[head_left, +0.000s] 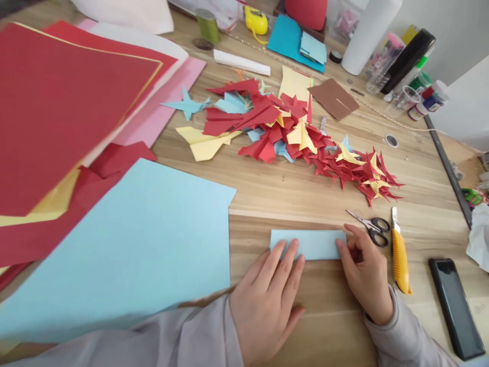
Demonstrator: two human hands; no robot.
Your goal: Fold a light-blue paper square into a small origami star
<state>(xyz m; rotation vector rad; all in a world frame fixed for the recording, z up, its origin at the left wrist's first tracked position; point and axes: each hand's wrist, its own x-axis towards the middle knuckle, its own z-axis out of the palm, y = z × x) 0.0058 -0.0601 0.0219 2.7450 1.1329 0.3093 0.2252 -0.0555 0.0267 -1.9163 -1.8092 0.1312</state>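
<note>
Two-handed, pressing a folded strip of light blue paper (319, 243) against the counter (324, 300) at the lower centre of the frame. Laying the left hand (263, 300) flat and spread, bearing on the strip's left part with the fingers, gripping nothing. Resting the thumb of the right hand (364, 275) on the strip's right end, curving the index finger past the upper right corner; unable to tell whether pinching the paper or only touching it. Perhaps risking a skewed crease through uneven pressure or slipping left fingers. Working near scissors (371, 225) and a yellow knife (400, 260) with bared blade, right of centre: possibly risking a nick through a careless rightward sweep. Perhaps also risking a crumpled big blue sheet (164, 244), lower left, through a dragging left sleeve (202, 331).
</note>
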